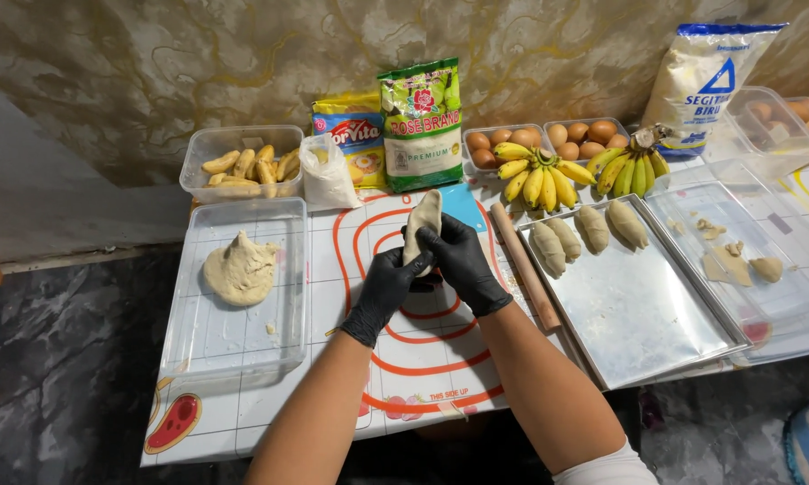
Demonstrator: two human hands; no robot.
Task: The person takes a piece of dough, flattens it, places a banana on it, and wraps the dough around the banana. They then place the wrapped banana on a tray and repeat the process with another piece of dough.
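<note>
Dough piece (423,218) stands upright, apparently pinched between both closed hands (431,265).

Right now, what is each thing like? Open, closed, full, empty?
Dough piece: held upright in both hands.
Left hand: gloved, gripping the dough piece.
Right hand: gloved, gripping the dough piece.
Dough lump: lying in the clear tray.
Clear tray: open.
Metal tray: four wrapped pieces along its far edge.
Banana tub: open, partly full.
Rolling pin: lying flat.
</note>
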